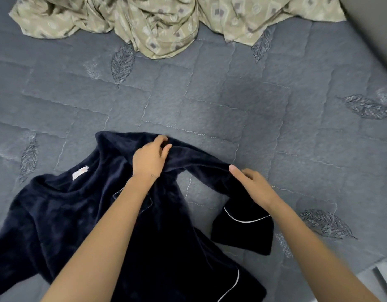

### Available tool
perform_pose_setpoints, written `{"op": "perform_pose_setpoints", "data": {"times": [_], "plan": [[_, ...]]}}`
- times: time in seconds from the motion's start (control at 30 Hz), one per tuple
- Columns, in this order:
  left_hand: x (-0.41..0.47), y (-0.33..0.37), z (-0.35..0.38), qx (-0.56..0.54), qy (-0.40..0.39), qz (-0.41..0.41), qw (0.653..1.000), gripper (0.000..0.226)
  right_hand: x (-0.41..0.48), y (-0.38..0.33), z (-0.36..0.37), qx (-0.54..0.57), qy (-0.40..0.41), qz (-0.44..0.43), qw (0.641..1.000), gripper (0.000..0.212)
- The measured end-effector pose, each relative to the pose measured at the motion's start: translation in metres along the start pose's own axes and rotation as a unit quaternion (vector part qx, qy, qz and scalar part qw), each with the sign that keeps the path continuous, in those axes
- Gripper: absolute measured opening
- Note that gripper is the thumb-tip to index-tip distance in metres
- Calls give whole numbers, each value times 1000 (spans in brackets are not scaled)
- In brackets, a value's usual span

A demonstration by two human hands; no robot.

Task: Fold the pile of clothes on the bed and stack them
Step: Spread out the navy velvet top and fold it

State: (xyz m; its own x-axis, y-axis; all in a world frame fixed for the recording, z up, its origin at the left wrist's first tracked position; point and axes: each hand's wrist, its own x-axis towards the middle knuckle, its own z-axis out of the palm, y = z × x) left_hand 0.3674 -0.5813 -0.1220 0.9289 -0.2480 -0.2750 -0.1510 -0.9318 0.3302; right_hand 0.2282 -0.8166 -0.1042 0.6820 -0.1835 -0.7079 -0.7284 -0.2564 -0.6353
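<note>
Navy top [83, 214] lying on grey quilt [231, 105]. Left hand [150, 159] pinching top's sleeve [199, 160], fingers curled. Right hand [252, 185] gripping same sleeve nearer cuff [242, 234], thumb sticking out. Beige patterned cloth [166, 20] lying crumpled beyond top.

A navy fleece top [74, 205] with thin white piping lay spread on the near side of the grey quilted bed [231, 101], its collar and pale neck label toward the left. One sleeve arched up off the quilt, cuff hanging down. A crumpled olive patterned garment [157, 25] lay heaped at the far edge, well apart.
</note>
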Motion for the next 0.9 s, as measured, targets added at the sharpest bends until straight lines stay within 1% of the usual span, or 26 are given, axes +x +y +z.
{"op": "perform_pose_setpoints", "data": {"times": [0.07,0.13,0.2,0.27,0.3,0.37,0.43,0.47,0.53,0.57,0.6,0.67,0.73,0.8,0.87,0.9], "plan": [[8,2,3,76,-44,19,996,40,-1,3,2,24,4,32,999,62],[11,4,10,129,-67,30,989,37,-3,6,5,86,-15,48,995,59],[13,4,14,143,-60,45,987,28,-2,8,6,128,-11,68,989,54],[16,5,18,131,-42,73,988,21,3,13,8,99,34,80,991,58],[18,5,18,113,-32,84,990,18,6,16,8,80,52,78,992,55],[23,9,14,49,4,81,995,13,10,22,11,58,40,46,996,37],[31,17,7,-15,54,82,995,9,12,25,13,58,-4,36,998,9],[36,23,3,-36,75,83,993,9,12,26,14,38,-18,28,999,18],[46,34,-1,-72,106,80,989,11,14,29,15,-79,-12,-3,997,47],[51,38,-1,-92,115,71,987,12,14,29,16,-142,10,-17,990,55],[54,42,0,-110,122,59,985,13,14,29,18,-186,35,-27,982,55],[55,43,4,-130,130,41,982,14,14,28,23,-222,87,-49,970,40],[52,39,9,-128,139,37,981,15,16,25,23,-194,137,-67,969,27],[48,33,12,-102,146,31,984,19,23,20,11,-129,204,-82,967,19],[45,23,12,-64,150,5,987,26,33,12,-11,-66,255,-90,961,16],[44,18,11,-47,148,-14,988,30,39,8,-22,-45,262,-94,959,19]]}}
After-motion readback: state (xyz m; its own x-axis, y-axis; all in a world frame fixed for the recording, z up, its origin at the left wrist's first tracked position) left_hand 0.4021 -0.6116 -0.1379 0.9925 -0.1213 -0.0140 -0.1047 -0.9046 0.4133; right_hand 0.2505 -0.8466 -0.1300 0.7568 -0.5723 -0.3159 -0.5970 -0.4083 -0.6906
